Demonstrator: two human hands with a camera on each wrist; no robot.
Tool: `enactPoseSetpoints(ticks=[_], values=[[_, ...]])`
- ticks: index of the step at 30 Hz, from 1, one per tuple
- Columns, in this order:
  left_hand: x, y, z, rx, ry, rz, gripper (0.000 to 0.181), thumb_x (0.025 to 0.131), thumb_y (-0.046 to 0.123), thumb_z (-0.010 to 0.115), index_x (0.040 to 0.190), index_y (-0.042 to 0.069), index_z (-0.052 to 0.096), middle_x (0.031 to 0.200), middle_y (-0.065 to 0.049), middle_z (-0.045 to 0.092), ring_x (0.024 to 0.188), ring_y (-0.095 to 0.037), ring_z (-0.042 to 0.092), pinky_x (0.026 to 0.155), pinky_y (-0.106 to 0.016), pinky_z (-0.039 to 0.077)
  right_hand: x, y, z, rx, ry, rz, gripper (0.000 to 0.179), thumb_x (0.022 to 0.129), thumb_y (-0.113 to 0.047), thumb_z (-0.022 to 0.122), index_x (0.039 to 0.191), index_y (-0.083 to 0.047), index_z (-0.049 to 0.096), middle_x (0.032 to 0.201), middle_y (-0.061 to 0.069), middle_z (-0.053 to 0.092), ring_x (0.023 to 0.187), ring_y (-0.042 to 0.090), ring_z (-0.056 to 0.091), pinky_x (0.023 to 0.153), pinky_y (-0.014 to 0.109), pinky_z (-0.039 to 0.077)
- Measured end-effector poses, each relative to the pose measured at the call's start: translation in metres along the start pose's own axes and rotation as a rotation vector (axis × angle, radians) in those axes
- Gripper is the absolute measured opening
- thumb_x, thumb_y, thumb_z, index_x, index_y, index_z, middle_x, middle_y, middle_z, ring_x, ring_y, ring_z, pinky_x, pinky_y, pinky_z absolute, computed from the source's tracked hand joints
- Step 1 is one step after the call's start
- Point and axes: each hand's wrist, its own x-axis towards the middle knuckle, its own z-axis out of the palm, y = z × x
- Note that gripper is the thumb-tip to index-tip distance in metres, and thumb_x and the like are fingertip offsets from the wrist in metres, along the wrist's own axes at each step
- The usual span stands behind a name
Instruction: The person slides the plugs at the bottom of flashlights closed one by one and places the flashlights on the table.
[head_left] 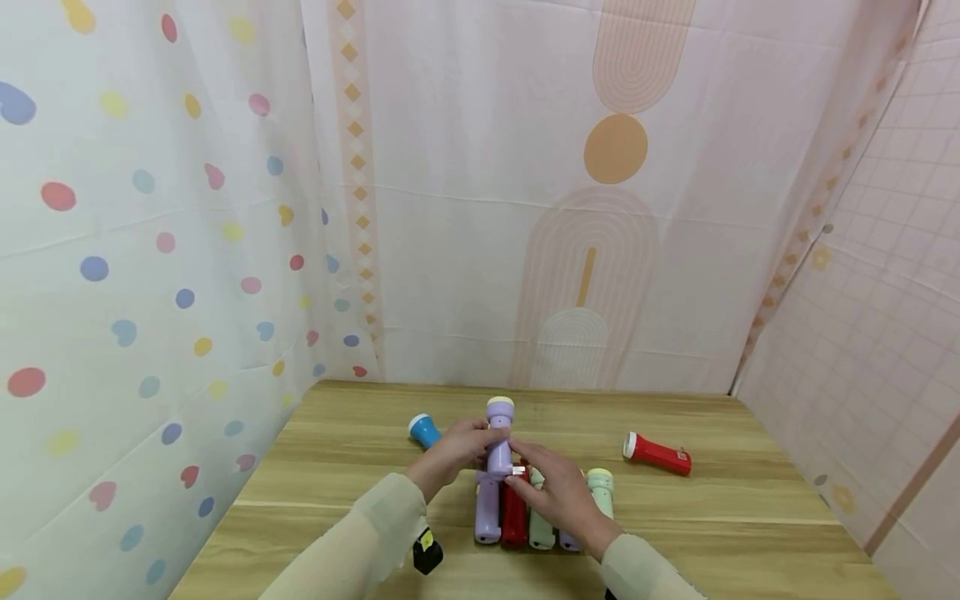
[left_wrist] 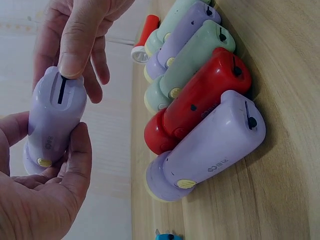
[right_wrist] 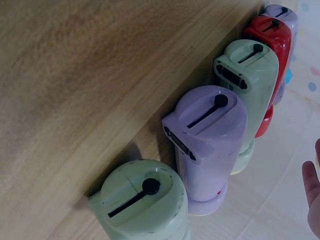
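Observation:
My left hand [head_left: 459,450] holds a purple flashlight [head_left: 499,446], its fingers and thumb around the barrel and the lens end pointing away. At the tail end, my right hand [head_left: 558,492] has its thumb on the slotted switch, and its index finger touches the side. Small metal plug prongs [head_left: 518,471] stick out near that thumb. Below the hands lies a row of flashlights: a purple one [left_wrist: 215,150], a red one [left_wrist: 200,95], a green one [left_wrist: 192,62], another purple one [right_wrist: 210,130] and another green one [right_wrist: 145,200]. Part of the row is hidden by my right hand in the head view.
A blue flashlight [head_left: 424,430] lies behind my left hand, partly hidden. Farther right a red flashlight [head_left: 657,454] lies on the wooden table [head_left: 750,500]. Patterned curtains [head_left: 465,208] hang behind and at both sides. A black wrist camera [head_left: 427,553] sits under the left sleeve.

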Motion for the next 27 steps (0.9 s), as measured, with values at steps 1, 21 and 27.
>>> enactPoseSetpoints(ticks=[1,21,27], values=[[-0.0008,0.0007,0.0002,0.003,-0.001,-0.001,0.034,0.096,0.028,0.064,0.104,-0.005,0.06,0.094,-0.012,0.063,0.08,-0.02,0.061,0.073,-0.039,0.056,0.0,-0.0003,-0.0002,0.001,0.002,0.001,0.052,0.093,-0.03,0.071,0.141,-0.014,0.056,0.131,0.003,0.063,0.108,0.019,0.065,0.086,0.04,0.054],[-0.003,0.0002,0.005,0.032,0.014,0.001,0.03,0.097,0.027,0.064,0.097,-0.002,0.059,0.091,-0.012,0.062,0.077,-0.02,0.06,0.072,-0.039,0.056,0.0003,-0.0017,0.0016,0.062,0.03,0.119,0.052,0.086,-0.028,0.079,0.133,-0.015,0.063,0.124,0.001,0.067,0.097,0.019,0.068,0.082,0.037,0.055],[-0.0034,0.0009,0.0085,0.026,0.02,0.002,0.032,0.098,0.026,0.063,0.101,-0.005,0.059,0.093,-0.012,0.062,0.08,-0.02,0.061,0.075,-0.04,0.056,-0.0004,-0.0031,0.0026,0.071,0.034,0.156,0.052,0.086,-0.031,0.079,0.133,-0.014,0.063,0.124,0.003,0.068,0.099,0.023,0.068,0.082,0.043,0.055]])
